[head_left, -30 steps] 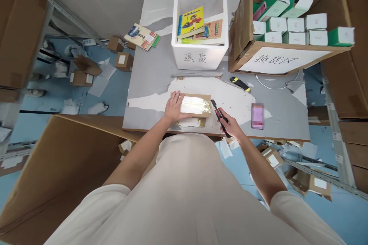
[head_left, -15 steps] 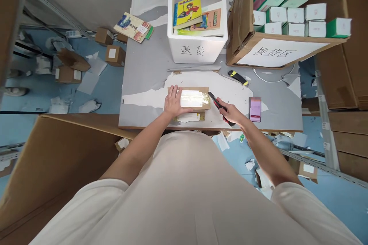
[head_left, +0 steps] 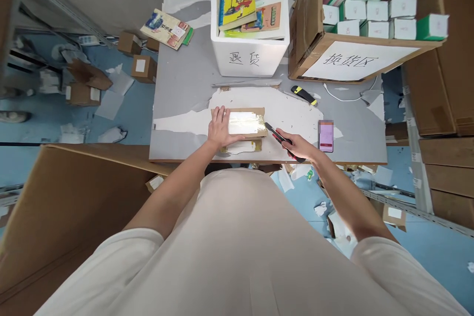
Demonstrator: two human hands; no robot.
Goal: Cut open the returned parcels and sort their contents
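Observation:
A small cardboard box [head_left: 246, 123] with a white label and shiny tape lies across the middle of the table. Over its left end is my left hand [head_left: 219, 127], fingers on top and thumb stretched along the near side, holding it down. My right hand [head_left: 294, 145] is closed around a black and red utility knife [head_left: 274, 132], whose front end touches or nearly touches the box's right end. A second, flatter taped box [head_left: 242, 146] lies just nearer to me, partly covered by the first box and my left hand.
A yellow and black cutter [head_left: 304, 95] and a phone [head_left: 326, 136] lie to the right. Behind stand a white foam bin [head_left: 252, 59] with books and a large carton [head_left: 355, 61] of green-white boxes. More books [head_left: 166, 28] lie back left. A big open carton [head_left: 85, 182] stands at lower left.
The knife's front end has come closer to the box's right end. My left hand stays on the box. The whole view has shifted slightly.

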